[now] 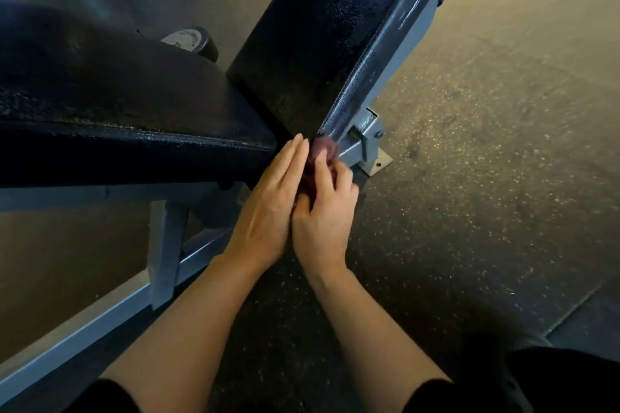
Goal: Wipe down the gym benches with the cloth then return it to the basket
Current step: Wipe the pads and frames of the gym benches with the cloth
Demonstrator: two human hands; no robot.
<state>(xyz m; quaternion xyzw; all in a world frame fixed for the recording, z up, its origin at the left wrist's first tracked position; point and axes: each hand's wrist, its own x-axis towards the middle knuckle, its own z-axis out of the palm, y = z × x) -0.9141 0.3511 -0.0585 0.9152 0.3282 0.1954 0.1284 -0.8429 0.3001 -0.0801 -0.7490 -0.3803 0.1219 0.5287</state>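
Observation:
A gym bench with black padding fills the upper left: its seat pad (pixel 110 111) lies to the left and its back pad (pixel 328 27) slopes up to the right, both on a blue-grey steel frame (pixel 364 141). A small dark red cloth (pixel 322 148), mostly hidden, is bunched between my two hands just below the gap where the pads meet. My right hand (pixel 327 211) grips the cloth with curled fingers. My left hand (pixel 268 208) lies flat against it with straight fingers, touching the right hand. No basket is in view.
A dumbbell end (pixel 191 42) lies on the floor behind the seat pad. The bench's frame rails (pixel 100 315) run across the lower left. Speckled rubber floor (pixel 486 178) spreads to the right. My dark-clothed knees (pixel 553 379) show at the bottom edge.

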